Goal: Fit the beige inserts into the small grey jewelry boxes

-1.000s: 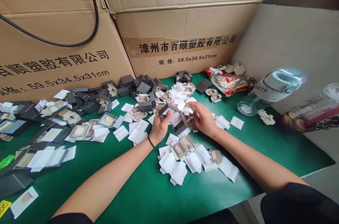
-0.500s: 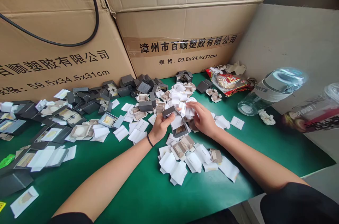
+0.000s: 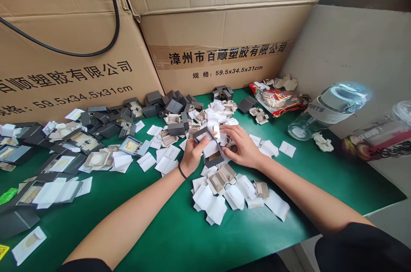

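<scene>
My left hand (image 3: 193,152) is closed on an open dark grey box (image 3: 214,159), thumb across its raised end. White paper lies in the box's middle. My right hand (image 3: 242,145) is at the box's right side with fingers apart and bent. Its thumb reaches the box's edge, and its fingertips are by a small white piece (image 3: 216,129); whether they touch it I cannot tell. Beyond both hands rises a heap of white paper slips (image 3: 216,114) and grey card inserts. Nearer to me lies another pile of white slips (image 3: 208,203) with card inserts (image 3: 221,177).
Many dark boxes (image 3: 109,128) and papers cover the left of the green table (image 3: 154,229). Large cardboard cartons (image 3: 221,45) stand behind. On the right are a red snack bag (image 3: 278,100), a clear bottle (image 3: 327,111), crumpled tissue (image 3: 323,142) and another bottle (image 3: 382,135).
The dark box has shifted slightly left and tilted in my left hand. My right hand has moved a little left, with its thumb now spread toward the box's edge.
</scene>
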{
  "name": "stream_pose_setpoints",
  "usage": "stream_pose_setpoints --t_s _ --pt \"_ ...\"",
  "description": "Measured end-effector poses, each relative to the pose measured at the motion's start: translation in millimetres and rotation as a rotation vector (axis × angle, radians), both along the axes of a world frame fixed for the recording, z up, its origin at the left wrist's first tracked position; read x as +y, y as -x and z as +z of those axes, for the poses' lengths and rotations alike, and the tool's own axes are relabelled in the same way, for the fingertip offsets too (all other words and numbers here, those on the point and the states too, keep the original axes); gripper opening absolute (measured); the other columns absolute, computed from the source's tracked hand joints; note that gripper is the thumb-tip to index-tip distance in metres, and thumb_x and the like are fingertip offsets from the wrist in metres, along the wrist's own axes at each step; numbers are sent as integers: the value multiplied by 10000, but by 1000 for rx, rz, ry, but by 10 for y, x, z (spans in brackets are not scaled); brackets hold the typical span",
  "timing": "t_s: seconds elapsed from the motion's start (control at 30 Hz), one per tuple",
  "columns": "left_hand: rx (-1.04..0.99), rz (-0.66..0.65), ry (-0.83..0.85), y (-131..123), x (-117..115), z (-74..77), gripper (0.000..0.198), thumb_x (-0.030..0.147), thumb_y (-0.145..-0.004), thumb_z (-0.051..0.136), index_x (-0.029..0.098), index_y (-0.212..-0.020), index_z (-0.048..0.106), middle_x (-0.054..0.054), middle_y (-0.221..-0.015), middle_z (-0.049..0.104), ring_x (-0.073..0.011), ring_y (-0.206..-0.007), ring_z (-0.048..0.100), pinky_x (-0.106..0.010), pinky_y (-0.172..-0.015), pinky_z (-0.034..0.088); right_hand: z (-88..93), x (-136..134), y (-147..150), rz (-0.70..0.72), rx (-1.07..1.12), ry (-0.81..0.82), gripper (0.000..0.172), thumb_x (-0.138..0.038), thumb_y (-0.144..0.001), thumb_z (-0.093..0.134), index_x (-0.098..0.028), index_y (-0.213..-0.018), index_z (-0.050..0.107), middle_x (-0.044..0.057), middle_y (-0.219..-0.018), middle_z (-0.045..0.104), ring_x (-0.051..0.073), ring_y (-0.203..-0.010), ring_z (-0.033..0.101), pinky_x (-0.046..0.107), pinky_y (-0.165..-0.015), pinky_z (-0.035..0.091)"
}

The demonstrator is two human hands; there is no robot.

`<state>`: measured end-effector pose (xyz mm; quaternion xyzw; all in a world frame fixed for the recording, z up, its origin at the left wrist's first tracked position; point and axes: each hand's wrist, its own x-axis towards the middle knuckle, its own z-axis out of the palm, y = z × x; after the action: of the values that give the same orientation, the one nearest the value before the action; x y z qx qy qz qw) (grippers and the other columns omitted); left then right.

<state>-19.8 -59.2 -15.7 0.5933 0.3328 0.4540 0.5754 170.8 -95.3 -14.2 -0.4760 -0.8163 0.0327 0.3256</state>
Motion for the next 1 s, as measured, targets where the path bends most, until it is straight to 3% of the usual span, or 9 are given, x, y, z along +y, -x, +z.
stream_pose_setpoints --t_s 0.17,0.63,1.0 --pt "-11 -20 35 17 1 -29 372 444 -801 551 158 -982 705 -77 -988 695 -241 -937 618 -352 -879 460 -57 32 -12 -72 -12 52 329 -336 -882 470 -193 -1177 451 112 -1182 572 249 -1071 525 420 -881 445" --pt "33 -110 106 10 12 8 353 413 -794 570 137 -970 702 -61 -946 695 -220 -902 609 -286 -779 468 -121 37 -13 -50 101 -32 377 -363 -867 519 -230 -1207 426 112 -1091 595 248 -1010 566 405 -808 505" --pt "3 -88 127 14 2 17 340 397 -784 582 130 -955 705 -62 -871 704 -207 -849 619 -265 -712 474 -134 29 -9 -40 98 -52 383 -348 -865 530 -224 -1210 419 112 -1103 588 239 -1027 555 395 -830 504"
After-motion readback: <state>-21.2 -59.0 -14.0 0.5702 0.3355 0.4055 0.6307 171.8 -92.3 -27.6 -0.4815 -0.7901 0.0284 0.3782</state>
